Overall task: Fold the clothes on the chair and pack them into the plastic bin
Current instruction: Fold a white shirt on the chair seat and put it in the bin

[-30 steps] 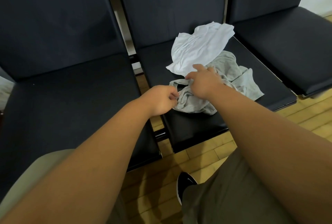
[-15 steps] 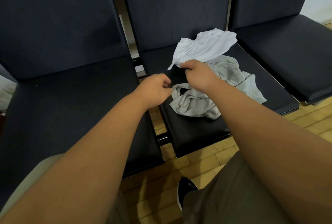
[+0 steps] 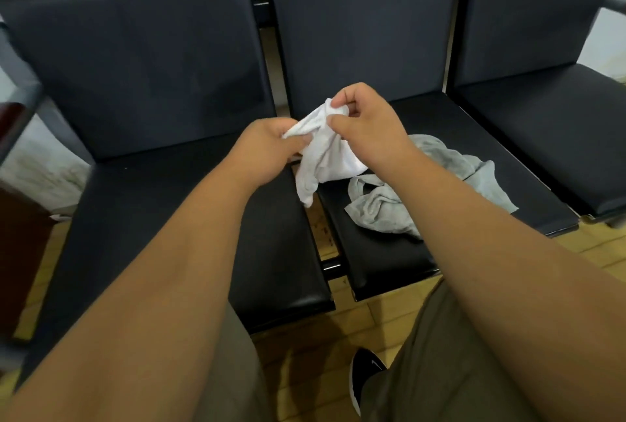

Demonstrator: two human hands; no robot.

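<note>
Mid-frame, the left hand (image 3: 267,147) and right hand (image 3: 364,123) both pinch the white garment (image 3: 325,157) above the chair seat (image 3: 382,259); the grey garment (image 3: 382,205) lies there. Best to find two matching corners and spread it flat before folding.

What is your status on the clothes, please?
Left hand, right hand both pinching white garment, held in the air. Grey garment crumpled on middle chair seat. Bin not in view.
</note>
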